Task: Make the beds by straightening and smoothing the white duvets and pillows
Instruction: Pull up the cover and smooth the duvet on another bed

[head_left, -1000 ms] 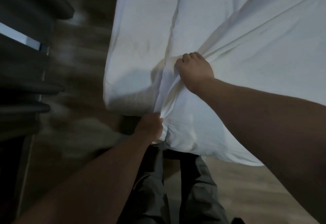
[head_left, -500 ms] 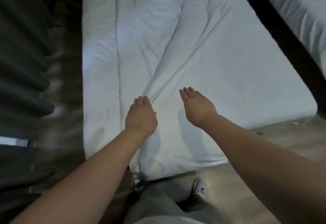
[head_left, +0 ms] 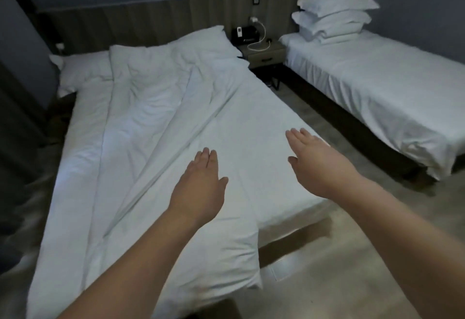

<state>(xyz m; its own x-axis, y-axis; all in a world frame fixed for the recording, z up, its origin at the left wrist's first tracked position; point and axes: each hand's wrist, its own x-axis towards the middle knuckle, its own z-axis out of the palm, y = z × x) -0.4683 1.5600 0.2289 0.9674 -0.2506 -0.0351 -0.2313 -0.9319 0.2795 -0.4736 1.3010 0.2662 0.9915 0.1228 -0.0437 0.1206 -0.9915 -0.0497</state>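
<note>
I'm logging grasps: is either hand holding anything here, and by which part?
Nothing is held. The left hand and right hand are both open with straight fingers, stretched out over the white duvet.

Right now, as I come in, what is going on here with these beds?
A person stands at the foot of the near bed and holds both hands open and flat over its white duvet. The left hand is by a long crease, and the right hand is nearer the bed's right edge. Neither grips anything. The duvet is wrinkled, with folds running toward the pillows at the head. The other bed looks smooth, with a stack of pillows at its head.
</note>
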